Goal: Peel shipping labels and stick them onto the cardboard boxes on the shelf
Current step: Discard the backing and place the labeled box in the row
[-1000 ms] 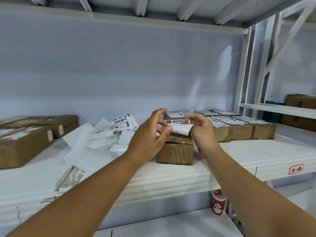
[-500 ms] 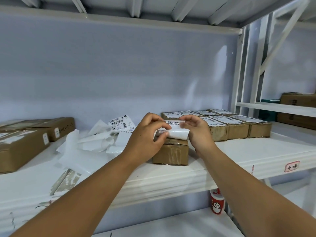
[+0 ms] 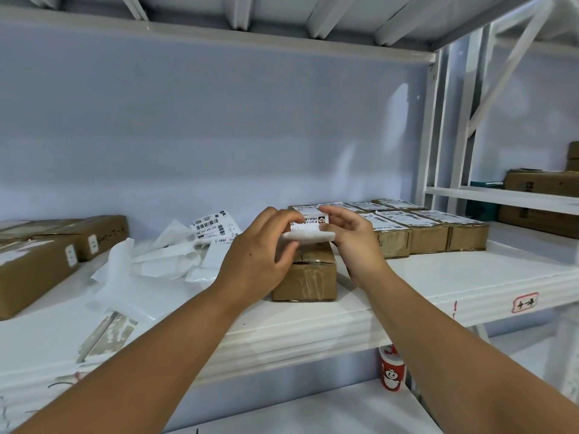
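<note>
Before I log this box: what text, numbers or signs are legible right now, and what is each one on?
"050 V05 220", roughly: loose barcode label on the backing-paper pile.
Handwritten marks on the left box: not legible.
Red-bordered shelf tag, handwritten: not legible.
Label held by the left hand and right hand: print too blurred.
Labels on the back boxes: too small.
Red cup: cartoon face, no readable words.

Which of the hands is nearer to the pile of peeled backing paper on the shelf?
Left. The left hand is just right of the backing paper pile; the right hand is farther right, beyond the plain box, both pinching the label.
</note>
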`<state>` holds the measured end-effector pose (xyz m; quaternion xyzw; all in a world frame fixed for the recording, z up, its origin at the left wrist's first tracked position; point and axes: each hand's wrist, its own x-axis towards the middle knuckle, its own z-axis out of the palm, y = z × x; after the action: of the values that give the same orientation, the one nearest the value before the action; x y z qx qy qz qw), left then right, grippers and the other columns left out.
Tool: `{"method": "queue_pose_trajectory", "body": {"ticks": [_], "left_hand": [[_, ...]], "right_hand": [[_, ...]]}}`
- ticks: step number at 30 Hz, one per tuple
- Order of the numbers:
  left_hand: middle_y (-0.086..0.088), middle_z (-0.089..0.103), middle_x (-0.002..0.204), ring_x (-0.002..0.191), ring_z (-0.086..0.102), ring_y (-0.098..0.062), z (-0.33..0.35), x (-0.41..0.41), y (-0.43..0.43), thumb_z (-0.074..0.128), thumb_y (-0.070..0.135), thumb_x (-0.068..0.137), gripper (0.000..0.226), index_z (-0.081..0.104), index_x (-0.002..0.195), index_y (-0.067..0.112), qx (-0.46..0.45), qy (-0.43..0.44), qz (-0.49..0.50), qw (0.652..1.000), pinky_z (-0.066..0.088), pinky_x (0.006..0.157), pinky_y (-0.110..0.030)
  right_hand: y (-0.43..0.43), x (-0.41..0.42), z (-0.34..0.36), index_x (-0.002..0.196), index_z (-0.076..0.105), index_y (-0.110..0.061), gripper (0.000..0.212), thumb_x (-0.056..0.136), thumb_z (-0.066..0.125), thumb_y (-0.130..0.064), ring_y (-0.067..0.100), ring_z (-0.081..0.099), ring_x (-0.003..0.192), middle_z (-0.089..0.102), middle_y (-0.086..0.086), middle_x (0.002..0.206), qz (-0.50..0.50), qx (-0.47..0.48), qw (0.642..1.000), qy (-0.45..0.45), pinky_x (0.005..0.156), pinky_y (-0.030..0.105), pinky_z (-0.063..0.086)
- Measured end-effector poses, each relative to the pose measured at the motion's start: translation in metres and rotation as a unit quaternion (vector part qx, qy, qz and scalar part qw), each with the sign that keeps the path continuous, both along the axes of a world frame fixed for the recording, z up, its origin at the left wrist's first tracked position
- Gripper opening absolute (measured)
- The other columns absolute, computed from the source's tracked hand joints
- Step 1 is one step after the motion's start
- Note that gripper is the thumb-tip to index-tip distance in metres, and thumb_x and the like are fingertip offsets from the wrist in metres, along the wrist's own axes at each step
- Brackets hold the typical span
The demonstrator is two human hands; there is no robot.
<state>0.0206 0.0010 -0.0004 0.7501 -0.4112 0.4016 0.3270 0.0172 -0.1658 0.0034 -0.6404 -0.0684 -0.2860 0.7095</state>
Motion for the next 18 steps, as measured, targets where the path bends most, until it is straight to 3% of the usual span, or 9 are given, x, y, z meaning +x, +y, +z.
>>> {"method": "queue_pose_trajectory", "body": {"ticks": [5, 7, 11, 14, 18], "left_hand": [[0.015, 0.044, 0.097, 0.075, 0.055, -0.010, 0.000, 0.000, 0.001, 0.044, 0.037, 0.080, 0.019, 0.048, 0.098, 0.034, 0.001, 0.013, 0.013, 1.000, 0.049, 0.064, -0.033], [0.016, 0.043, 0.096, 0.073, 0.053, -0.010, 0.000, 0.001, 0.001, 0.046, 0.036, 0.079, 0.017, 0.048, 0.095, 0.033, -0.002, 0.020, 0.013, 1.000, 0.049, 0.064, -0.034], [0.014, 0.042, 0.089, 0.072, 0.048, -0.010, 0.000, -0.001, 0.003, 0.042, 0.038, 0.076, 0.019, 0.057, 0.082, 0.028, 0.005, 0.012, 0.006, 1.000, 0.047, 0.063, -0.036], [0.011, 0.044, 0.086, 0.070, 0.048, -0.010, 0.001, -0.002, 0.004, 0.043, 0.037, 0.078, 0.018, 0.057, 0.081, 0.026, 0.016, 0.003, 0.001, 1.000, 0.047, 0.062, -0.036], [0.012, 0.047, 0.082, 0.069, 0.049, -0.011, 0.000, -0.002, 0.005, 0.043, 0.034, 0.077, 0.021, 0.060, 0.081, 0.023, 0.023, 0.004, -0.004, 1.000, 0.047, 0.061, -0.036]], "right_hand": [[-0.003, 0.003, -0.002, 0.110, 0.061, -0.021, 0.038, 0.085, 0.059, 0.008, 0.015, 0.054, 0.080, 0.053, 0.001, 0.086, -0.003, -0.018, 1.000, 0.009, 0.079, 0.027, 0.044], [-0.004, 0.004, -0.003, 0.101, 0.055, -0.025, 0.036, 0.085, 0.059, 0.007, 0.016, 0.053, 0.076, 0.054, 0.000, 0.085, -0.024, -0.026, 0.999, 0.014, 0.073, 0.028, 0.044], [-0.006, 0.011, -0.007, 0.073, 0.042, -0.027, 0.038, 0.080, 0.057, 0.008, 0.019, 0.045, 0.074, 0.047, -0.006, 0.068, -0.063, -0.053, 0.997, -0.007, 0.075, 0.038, 0.036], [-0.005, 0.012, -0.007, 0.059, 0.046, -0.029, 0.035, 0.074, 0.057, 0.000, 0.019, 0.041, 0.071, 0.045, -0.004, 0.064, -0.072, -0.089, 0.993, -0.013, 0.071, 0.036, 0.033], [-0.007, 0.013, -0.008, 0.067, 0.062, -0.024, 0.040, 0.083, 0.053, 0.011, 0.017, 0.055, 0.078, 0.062, -0.003, 0.074, -0.066, -0.096, 0.993, -0.017, 0.081, 0.037, 0.043]]}}
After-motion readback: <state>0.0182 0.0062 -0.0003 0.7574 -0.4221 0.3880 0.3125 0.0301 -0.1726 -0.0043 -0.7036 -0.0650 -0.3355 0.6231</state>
